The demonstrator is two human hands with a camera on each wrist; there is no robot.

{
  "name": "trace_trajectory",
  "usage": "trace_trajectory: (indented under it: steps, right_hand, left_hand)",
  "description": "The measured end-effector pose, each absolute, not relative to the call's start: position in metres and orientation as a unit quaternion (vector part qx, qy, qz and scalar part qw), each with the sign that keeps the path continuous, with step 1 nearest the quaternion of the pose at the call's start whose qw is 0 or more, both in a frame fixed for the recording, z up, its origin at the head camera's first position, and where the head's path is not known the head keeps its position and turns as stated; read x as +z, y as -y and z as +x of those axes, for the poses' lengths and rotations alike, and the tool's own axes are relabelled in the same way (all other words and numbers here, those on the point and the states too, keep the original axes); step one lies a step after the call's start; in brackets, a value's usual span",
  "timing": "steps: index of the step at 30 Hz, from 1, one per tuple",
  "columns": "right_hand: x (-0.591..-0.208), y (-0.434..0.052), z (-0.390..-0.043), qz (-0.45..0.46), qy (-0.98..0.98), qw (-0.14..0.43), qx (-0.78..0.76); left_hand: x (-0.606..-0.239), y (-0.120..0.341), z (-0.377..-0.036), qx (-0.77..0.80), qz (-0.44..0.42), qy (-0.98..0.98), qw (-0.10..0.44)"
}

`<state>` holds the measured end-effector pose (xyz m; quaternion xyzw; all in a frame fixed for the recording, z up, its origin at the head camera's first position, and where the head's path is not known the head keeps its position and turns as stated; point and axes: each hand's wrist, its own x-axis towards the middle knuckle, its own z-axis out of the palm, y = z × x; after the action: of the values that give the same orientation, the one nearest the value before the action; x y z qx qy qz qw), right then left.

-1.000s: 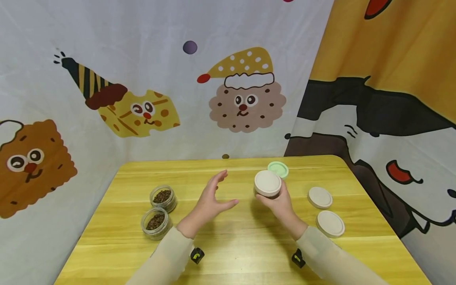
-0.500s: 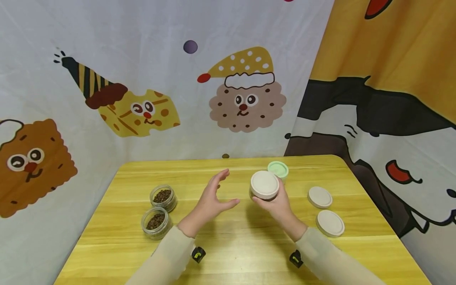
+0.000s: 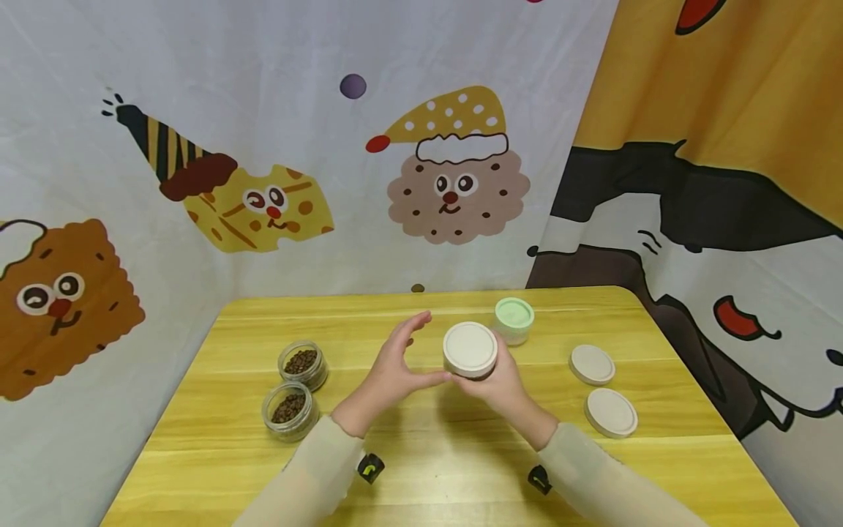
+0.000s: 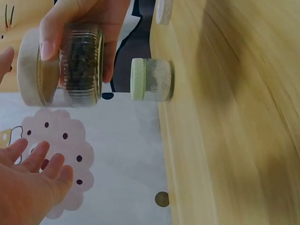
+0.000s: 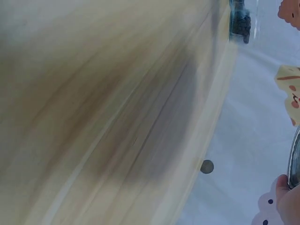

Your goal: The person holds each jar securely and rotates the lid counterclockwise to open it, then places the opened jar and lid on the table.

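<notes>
My right hand grips a clear jar with a beige lid and holds it above the yellow table. In the left wrist view the same beige-lidded jar shows dark contents, with right-hand fingers curled round it. My left hand is open beside the jar, fingers spread; its thumb reaches toward the jar, contact unclear. The left hand appears with its fingers straight in its wrist view. A right fingertip shows at the right wrist view's edge.
A jar with a green lid stands behind the hands, also seen as the green-lidded jar. Two open jars of dark beans sit at the left. Two loose beige lids lie at the right. Printed cloth walls surround the table.
My right hand has carried the beige-lidded jar leftward, toward the left hand. The left hand has barely moved. The green-lidded jar is now fully uncovered.
</notes>
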<state>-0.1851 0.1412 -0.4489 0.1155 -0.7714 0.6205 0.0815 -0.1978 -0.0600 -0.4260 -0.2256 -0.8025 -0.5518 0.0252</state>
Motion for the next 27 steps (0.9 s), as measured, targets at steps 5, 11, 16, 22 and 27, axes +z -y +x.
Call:
trace_trajectory:
  steps: [5,11,16,22,27]
  right_hand:
    - [-0.464,-0.139,-0.192,0.14,0.761,0.085,0.627]
    - [-0.466,-0.131,-0.191,0.139,0.753,0.081,0.638]
    - [-0.464,-0.124,-0.189,0.129,0.764,0.077,0.627]
    - [-0.461,-0.12,-0.188,0.134,0.765,0.077,0.625]
    - [-0.46,-0.118,-0.187,0.138,0.765,0.075,0.624]
  left_hand:
    - [-0.42,0.055,-0.199,-0.532,-0.249,0.808,0.035]
    - [-0.412,0.047,-0.203,-0.511,-0.259,0.819,0.025]
    - [-0.405,0.041,-0.203,-0.502,-0.259,0.825,-0.01]
    - [-0.403,0.04,-0.203,-0.47,-0.253,0.846,-0.007]
    - [-0.404,0.041,-0.203,-0.453,-0.245,0.857,0.004]
